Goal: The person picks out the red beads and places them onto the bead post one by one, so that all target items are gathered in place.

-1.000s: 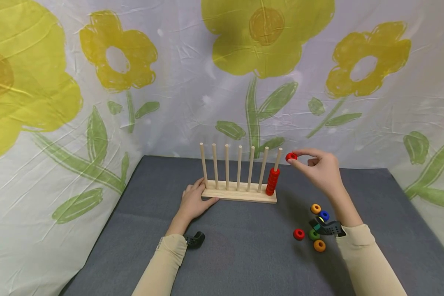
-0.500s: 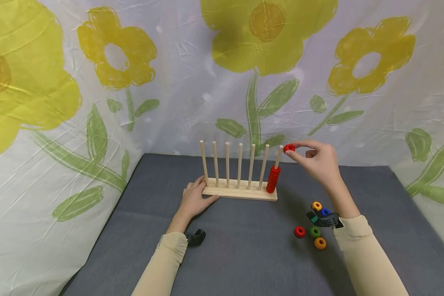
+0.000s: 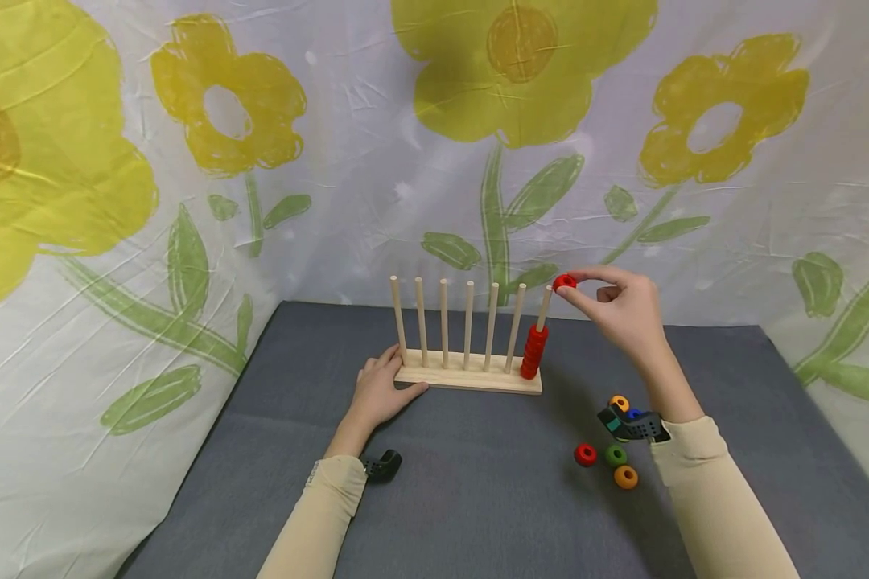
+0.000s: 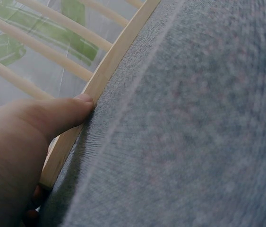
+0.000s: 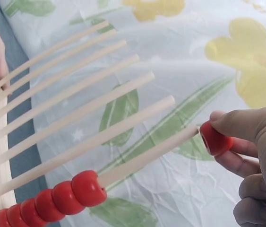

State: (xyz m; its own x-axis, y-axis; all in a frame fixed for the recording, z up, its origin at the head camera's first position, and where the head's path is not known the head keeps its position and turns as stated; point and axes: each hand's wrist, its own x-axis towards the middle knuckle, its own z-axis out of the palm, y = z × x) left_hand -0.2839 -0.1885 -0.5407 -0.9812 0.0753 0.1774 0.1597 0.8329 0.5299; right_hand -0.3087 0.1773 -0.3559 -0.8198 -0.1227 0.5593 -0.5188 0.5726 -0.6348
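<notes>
A wooden peg stand (image 3: 471, 379) with a row of upright pegs stands on the table. My left hand (image 3: 376, 392) grips the left end of its base; in the left wrist view the thumb (image 4: 71, 113) lies along the front edge. Several red beads (image 3: 533, 352) are stacked on the rightmost peg (image 5: 147, 158), whose upper part is bare. Between thumb and fingers, my right hand (image 3: 626, 310) pinches another red bead (image 5: 215, 138). This bead is right at the tip of that peg, its hole facing the peg, and not threaded on it.
Loose beads lie on the grey tablecloth (image 3: 478, 482) below the right forearm: red (image 3: 586, 454), green (image 3: 615, 456), orange (image 3: 626, 477), yellow-orange (image 3: 619, 403) and a partly hidden blue one (image 3: 634, 413). A flowered cloth (image 3: 362, 201) hangs behind the stand.
My right hand has risen and shifted left, bringing the pinched red bead from beside the rightmost peg to its tip. The left hand stays on the base.
</notes>
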